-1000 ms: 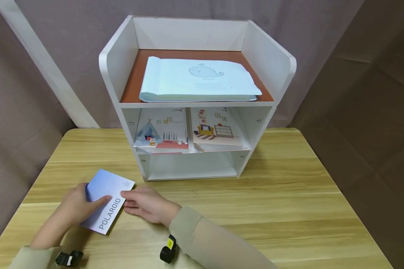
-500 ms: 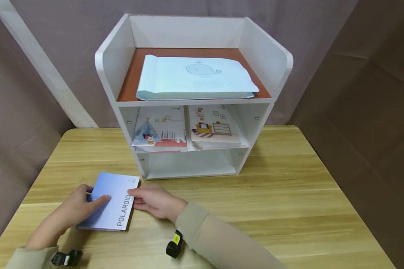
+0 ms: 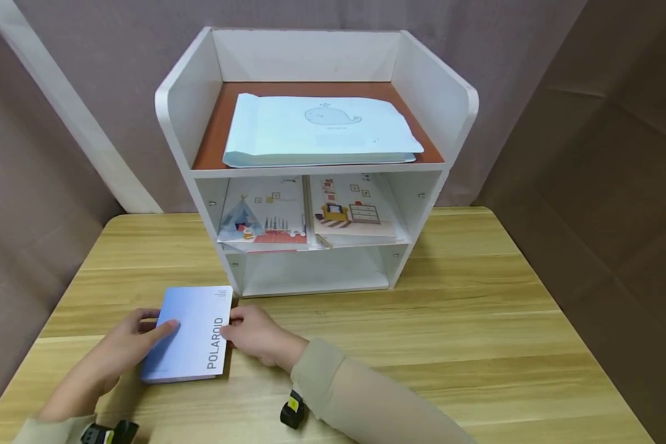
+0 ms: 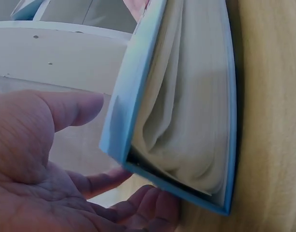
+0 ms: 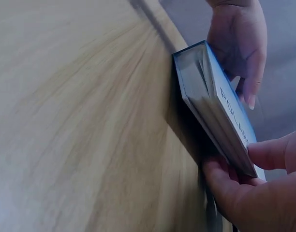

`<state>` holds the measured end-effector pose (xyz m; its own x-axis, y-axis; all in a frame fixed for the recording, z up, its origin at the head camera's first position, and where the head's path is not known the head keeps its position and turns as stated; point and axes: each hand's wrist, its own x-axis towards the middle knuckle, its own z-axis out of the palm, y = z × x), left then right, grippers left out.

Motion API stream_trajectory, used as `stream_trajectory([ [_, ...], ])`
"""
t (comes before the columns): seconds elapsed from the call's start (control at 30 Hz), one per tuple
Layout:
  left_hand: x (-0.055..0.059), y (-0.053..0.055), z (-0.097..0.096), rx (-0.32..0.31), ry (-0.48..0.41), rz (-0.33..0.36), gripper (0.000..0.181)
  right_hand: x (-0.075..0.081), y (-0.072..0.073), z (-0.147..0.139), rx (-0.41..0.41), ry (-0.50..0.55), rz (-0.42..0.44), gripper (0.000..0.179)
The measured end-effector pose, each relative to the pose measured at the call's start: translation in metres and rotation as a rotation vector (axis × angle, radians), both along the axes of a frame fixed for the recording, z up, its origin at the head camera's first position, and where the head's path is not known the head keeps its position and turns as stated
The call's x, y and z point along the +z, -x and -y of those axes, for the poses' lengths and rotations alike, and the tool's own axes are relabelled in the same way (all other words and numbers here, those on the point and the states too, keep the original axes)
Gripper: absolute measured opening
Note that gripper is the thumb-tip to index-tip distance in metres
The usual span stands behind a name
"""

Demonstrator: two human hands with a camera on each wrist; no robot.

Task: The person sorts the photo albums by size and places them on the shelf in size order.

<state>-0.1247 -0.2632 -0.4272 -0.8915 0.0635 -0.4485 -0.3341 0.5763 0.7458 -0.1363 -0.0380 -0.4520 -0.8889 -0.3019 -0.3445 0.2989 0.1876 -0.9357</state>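
Note:
A blue-to-white book (image 3: 191, 333), lettered POLAROID on its cover, lies at the left of the table in front of the shelf unit. My right hand (image 3: 261, 333) pinches its right edge, with the thumb on the cover and fingers beneath, as the right wrist view shows. At the other side, my left hand (image 3: 124, 342) is spread beside the spine. In the left wrist view its thumb stands apart from the cover, while the fingers (image 4: 153, 203) reach the spine's lower edge. The book's page block (image 4: 191, 96) shows there, with some pages bulging.
Behind the book stands a white shelf unit (image 3: 460, 123). A pale packet with a whale drawing (image 3: 322, 129) lies on its brown top board. Illustrated folders (image 3: 266, 213) fill the middle shelf. The wooden table (image 3: 477, 320) extends to the right, and curtains hang behind.
The book has turned from slanted to nearly square and shifted right. My right hand has moved right with its edge, the fingers now more curled. The left thumb lies nearer the spine side.

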Motion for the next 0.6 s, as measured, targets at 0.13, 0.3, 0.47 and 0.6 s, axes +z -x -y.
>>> stream_trajectory([
  [0.13, -0.001, -0.002, 0.002, 0.019, -0.042, 0.009, 0.098, 0.002, -0.002, -0.006, 0.08, -0.057, -0.081, 0.01],
  [0.3, -0.003, -0.011, 0.005, -0.009, -0.062, 0.021, 0.088, 0.008, -0.004, -0.015, 0.153, -0.124, -0.205, 0.012],
  [0.47, -0.001, -0.023, 0.002, -0.049, -0.125, 0.044, 0.078, 0.01, -0.006, -0.026, 0.2, -0.152, -0.29, 0.007],
  [0.6, 0.001, -0.027, -0.007, -0.063, -0.156, 0.02, 0.073, 0.014, -0.008, -0.038, 0.232, -0.173, -0.317, 0.007],
])
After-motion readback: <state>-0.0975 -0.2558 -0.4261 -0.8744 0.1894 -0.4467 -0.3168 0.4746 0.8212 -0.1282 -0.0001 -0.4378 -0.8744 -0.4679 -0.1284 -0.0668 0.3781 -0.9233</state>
